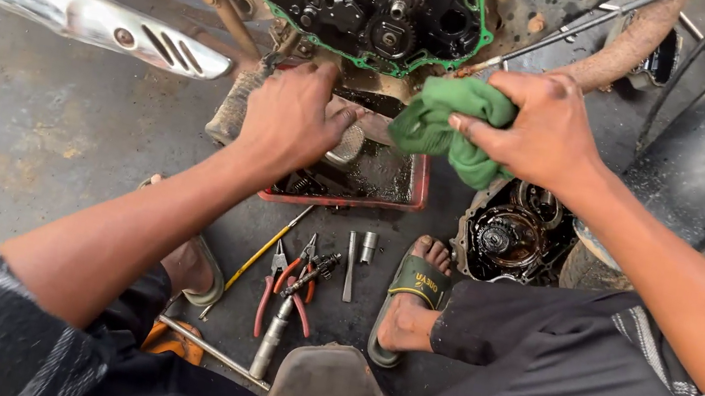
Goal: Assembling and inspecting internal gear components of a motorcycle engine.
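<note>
Watching the head cam here, looking straight down at a bike engine job on a grimy concrete floor. My right hand is bunched tight around a green rag, fingers clamped on it, holding it up just below the open engine case. That case has its cover off, gears and shafts showing, with a bright green gasket running round the edge.

My left hand is down over the red tray under the engine, fingers curled on a small grey metal part at the tray. Can't tell exactly how hard it grips, but the fingers are closed around it, not spread. The tray looks full of dark oily stuff.

On the floor right of the tray sits the removed engine cover, oily inside, just beside my right foot in a sandal. Between the feet there's a scatter of tools: red-handled pliers, a screwdriver with a yellow shaft, a ratchet-type wrench, and a couple of small sockets.

Chrome exhaust pipe runs across the top left, well apart from both hands.
</note>
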